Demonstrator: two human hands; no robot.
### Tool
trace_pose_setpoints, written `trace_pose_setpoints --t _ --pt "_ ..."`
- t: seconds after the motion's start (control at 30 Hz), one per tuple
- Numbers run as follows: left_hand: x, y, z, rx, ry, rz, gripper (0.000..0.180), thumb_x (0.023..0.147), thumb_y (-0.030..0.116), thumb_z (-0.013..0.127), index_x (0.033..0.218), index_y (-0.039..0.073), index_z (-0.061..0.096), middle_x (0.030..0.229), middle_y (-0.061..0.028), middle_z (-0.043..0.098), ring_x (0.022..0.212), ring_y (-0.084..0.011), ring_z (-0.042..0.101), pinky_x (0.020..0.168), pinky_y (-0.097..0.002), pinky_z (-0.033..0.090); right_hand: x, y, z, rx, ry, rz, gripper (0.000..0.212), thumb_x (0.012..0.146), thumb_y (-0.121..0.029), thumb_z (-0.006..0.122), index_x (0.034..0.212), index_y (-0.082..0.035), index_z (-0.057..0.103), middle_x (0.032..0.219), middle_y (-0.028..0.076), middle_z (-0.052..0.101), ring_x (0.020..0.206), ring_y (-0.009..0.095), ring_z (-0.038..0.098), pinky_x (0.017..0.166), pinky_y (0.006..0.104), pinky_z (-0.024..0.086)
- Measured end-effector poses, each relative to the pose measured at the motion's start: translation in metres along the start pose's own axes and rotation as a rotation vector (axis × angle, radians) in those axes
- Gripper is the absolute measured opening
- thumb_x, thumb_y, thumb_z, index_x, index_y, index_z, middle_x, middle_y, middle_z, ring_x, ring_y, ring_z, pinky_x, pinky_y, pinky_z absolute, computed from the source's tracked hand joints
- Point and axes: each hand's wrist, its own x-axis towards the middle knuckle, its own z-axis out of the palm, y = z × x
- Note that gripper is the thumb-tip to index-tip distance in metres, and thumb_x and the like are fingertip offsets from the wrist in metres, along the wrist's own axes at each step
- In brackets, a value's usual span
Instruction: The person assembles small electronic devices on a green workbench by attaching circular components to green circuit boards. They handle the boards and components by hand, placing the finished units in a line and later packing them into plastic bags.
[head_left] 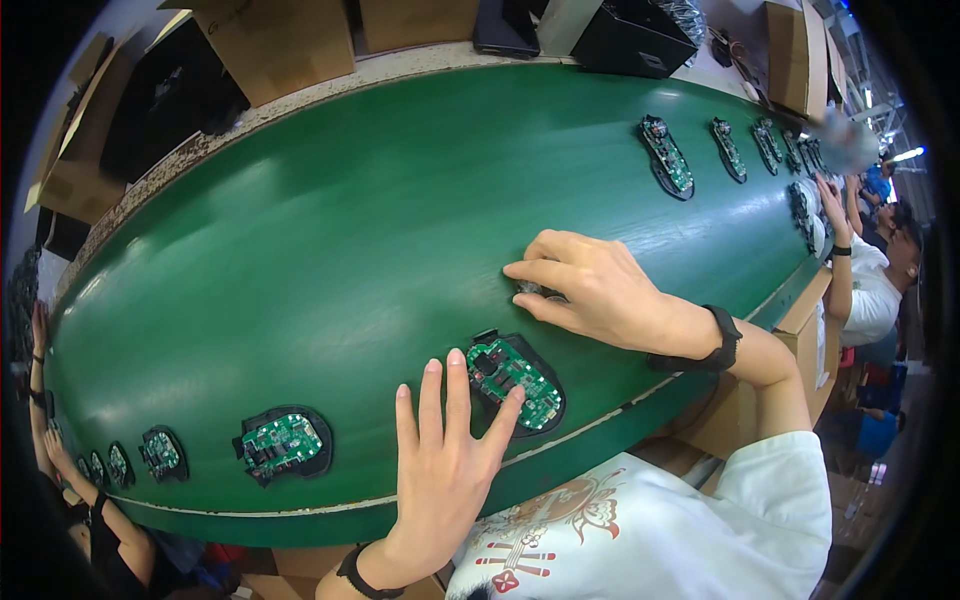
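Note:
A black mouse base with a green circuit board (540, 400) lies on the green belt right in front of me. My left hand (445, 450) is spread beside it, the thumb touching the board's near side and the other fingers stretched out over the belt. Just beyond it, my right hand (590, 285) is closed with thumb and fingers around a small dark part (535, 289), mostly hidden by the fingers. Another base with a board (283, 446) rests to the left, near the belt's front edge.
Several more board assemblies (667, 157) line the belt at far right, and others (160, 454) at left. Cardboard boxes (275, 45) and a black bin (635, 40) stand along the back edge. Co-workers' arms (838, 225) reach in at both ends.

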Motion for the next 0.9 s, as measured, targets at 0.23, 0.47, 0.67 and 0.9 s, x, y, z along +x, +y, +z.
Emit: trace_pose_setpoints --t 0.23,0.47,0.67,0.9 --pt "0.002 0.003 0.008 0.035 0.067 -0.026 0.065 0.067 0.019 0.084 0.128 0.029 0.065 0.145 -0.0244 0.046 0.131 -0.0415 0.046 0.106 -0.059 0.041 -0.014 -0.038 0.004 0.215 0.041 -0.151 0.034 0.084 -0.023 0.076 0.111 -0.005 0.066 0.094 0.008 0.061 0.081 0.025 0.065 0.059 0.036 0.056" --pt "0.005 0.001 0.002 -0.043 0.058 -0.009 0.042 0.085 0.013 0.062 0.127 0.02 0.064 0.141 -0.0256 0.048 0.127 -0.0399 0.05 0.104 -0.0602 0.042 -0.013 -0.039 0.025 0.036 0.115 -0.289 0.039 0.08 -0.025 0.081 0.11 -0.004 0.069 0.09 0.005 0.065 0.069 0.017 0.062 0.048 0.0281 0.05" --pt "0.005 0.0 0.005 -0.039 0.034 -0.004 0.043 0.085 0.013 0.063 0.127 0.021 0.064 0.141 -0.0255 0.047 0.127 -0.0398 0.05 0.105 -0.0596 0.042 -0.012 -0.052 0.012 -0.106 0.08 -0.244 0.041 0.08 -0.022 0.076 0.115 -0.003 0.067 0.096 0.003 0.061 0.084 0.016 0.057 0.049 0.0252 0.05" --pt "0.009 -0.001 0.006 -0.057 0.047 0.02 0.049 0.086 0.013 0.061 0.133 0.023 0.062 0.14 -0.027 0.046 0.124 -0.0407 0.051 0.104 -0.0589 0.043 -0.021 -0.045 -0.005 -0.06 -0.045 -0.267 0.044 0.074 -0.005 0.071 0.117 0.001 0.065 0.101 0.005 0.06 0.088 0.018 0.057 0.047 0.0261 0.049"
